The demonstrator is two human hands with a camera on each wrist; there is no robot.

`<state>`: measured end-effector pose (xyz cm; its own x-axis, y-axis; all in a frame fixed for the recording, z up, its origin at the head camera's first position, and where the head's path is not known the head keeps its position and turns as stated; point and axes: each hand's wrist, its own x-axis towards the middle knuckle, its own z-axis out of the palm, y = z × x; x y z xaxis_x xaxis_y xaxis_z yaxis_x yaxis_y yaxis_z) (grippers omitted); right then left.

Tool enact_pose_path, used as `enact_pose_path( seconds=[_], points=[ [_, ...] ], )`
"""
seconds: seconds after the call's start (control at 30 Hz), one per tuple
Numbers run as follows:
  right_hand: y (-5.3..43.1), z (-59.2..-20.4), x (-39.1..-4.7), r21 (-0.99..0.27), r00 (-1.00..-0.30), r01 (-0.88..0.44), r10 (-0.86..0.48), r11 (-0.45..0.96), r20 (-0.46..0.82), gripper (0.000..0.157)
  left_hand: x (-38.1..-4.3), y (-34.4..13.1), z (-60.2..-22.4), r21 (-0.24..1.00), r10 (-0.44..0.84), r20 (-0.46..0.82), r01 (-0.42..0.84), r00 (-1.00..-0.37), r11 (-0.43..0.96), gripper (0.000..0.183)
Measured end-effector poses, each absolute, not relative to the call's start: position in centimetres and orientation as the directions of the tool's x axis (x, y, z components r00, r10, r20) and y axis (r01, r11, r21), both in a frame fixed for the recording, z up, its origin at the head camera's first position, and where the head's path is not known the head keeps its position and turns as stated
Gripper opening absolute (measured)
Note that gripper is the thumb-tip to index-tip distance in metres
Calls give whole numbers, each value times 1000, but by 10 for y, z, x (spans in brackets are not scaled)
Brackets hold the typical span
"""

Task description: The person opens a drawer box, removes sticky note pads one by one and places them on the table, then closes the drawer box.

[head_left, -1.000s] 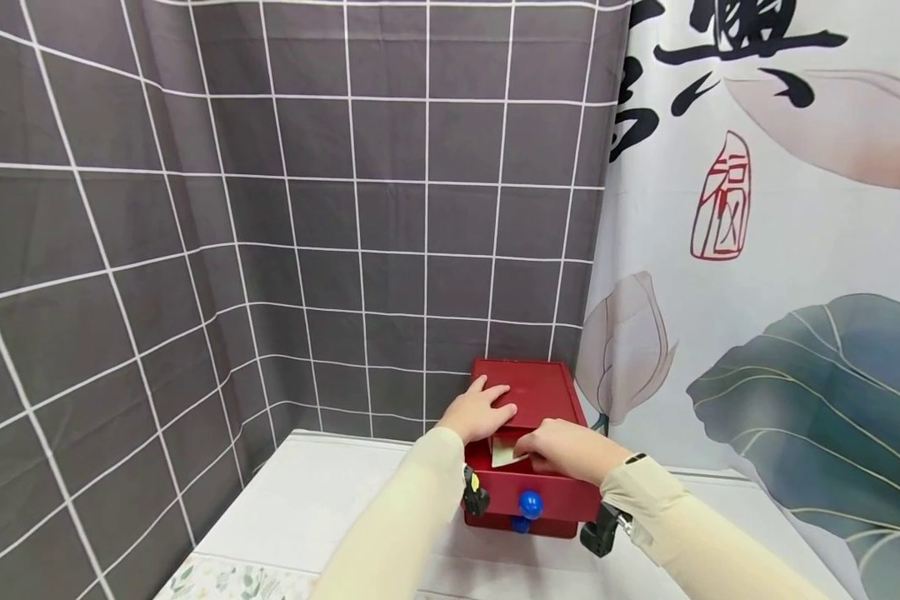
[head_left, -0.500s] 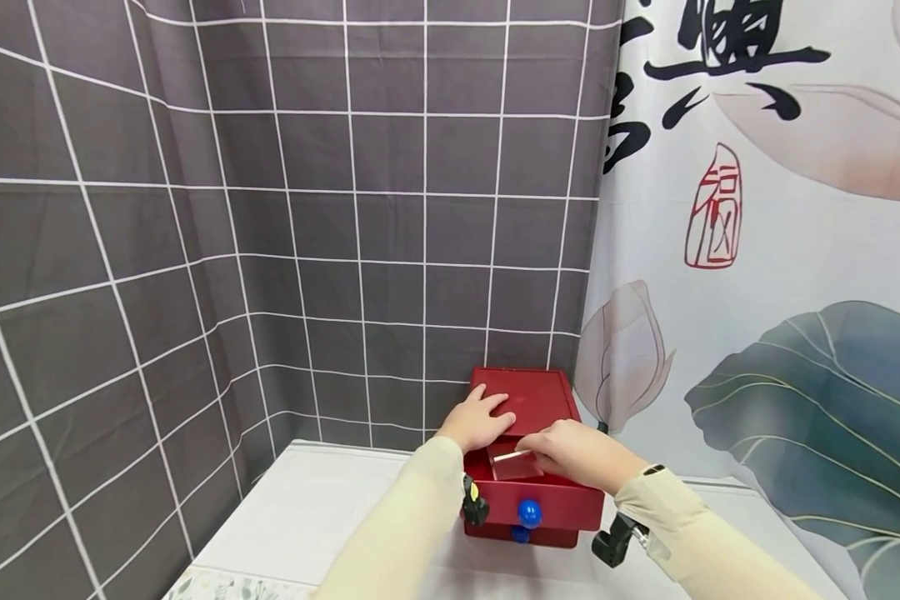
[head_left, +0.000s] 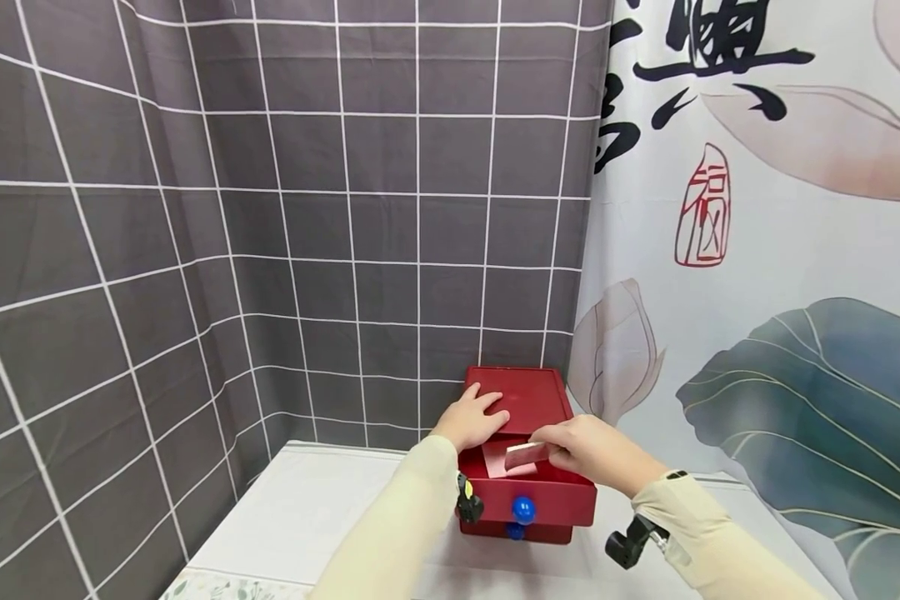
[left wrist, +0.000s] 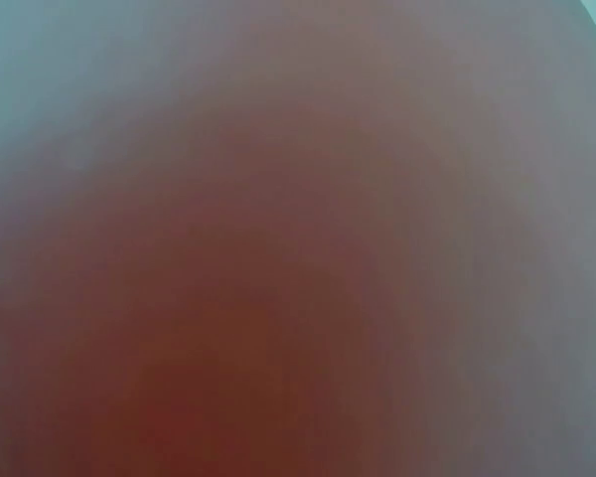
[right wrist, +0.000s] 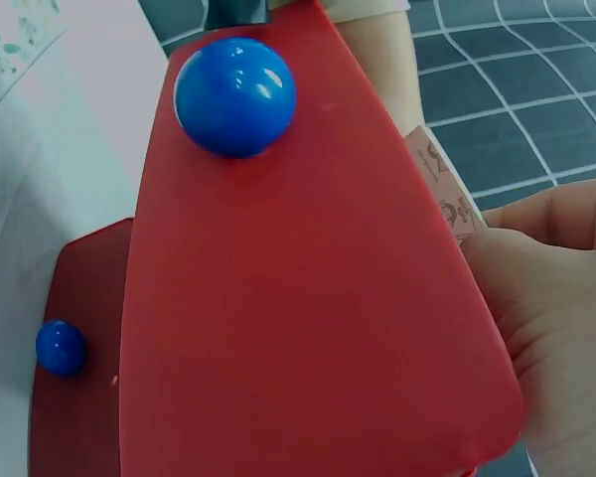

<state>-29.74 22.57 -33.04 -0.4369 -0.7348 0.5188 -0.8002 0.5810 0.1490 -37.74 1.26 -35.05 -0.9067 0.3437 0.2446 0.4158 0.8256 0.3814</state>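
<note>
A red two-drawer box (head_left: 532, 396) stands at the back of the table, its upper drawer (head_left: 558, 502) pulled out. My left hand (head_left: 469, 418) rests on the box's top with fingers spread. Above the open drawer, my right hand (head_left: 596, 452) pinches a thin pinkish stack of printed paper (right wrist: 443, 187) with a pale edge; its exact kind is unclear. Beneath it, a pale pink sheet (head_left: 497, 463) lies in the drawer. The right wrist view shows the drawer front close up, with its blue knob (right wrist: 235, 96). Only blur fills the left wrist view.
A lower drawer (right wrist: 79, 397) with a second blue knob (right wrist: 62, 348) sits beneath, pushed in. White cloth (head_left: 330, 492) covers the table. Behind hang a grey grid curtain (head_left: 375, 292) and a white curtain (head_left: 637, 233) with painted lotus.
The right hand has raised the pinkish stack slightly and drawn it right, tilting it; a pink sheet now shows beneath. The left hand stays on the box top.
</note>
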Motion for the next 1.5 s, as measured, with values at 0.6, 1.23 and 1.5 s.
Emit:
enact_pose_path(
  seconds=[0.6, 1.23, 1.5],
  points=[
    [250, -338, -302, -63, -502, -758, -520, 649, 691, 28, -378, 12, -351, 367, 355, 259, 432, -898, 824, 51],
    [257, -338, -297, -380, -708, -617, -274, 690, 651, 23, -385, 9, -350, 357, 361, 247, 431, -899, 829, 52],
    [258, -338, -296, -389, -670, -653, -258, 650, 696, 23, -384, 10, -350, 367, 357, 233, 422, -904, 829, 53]
  ],
)
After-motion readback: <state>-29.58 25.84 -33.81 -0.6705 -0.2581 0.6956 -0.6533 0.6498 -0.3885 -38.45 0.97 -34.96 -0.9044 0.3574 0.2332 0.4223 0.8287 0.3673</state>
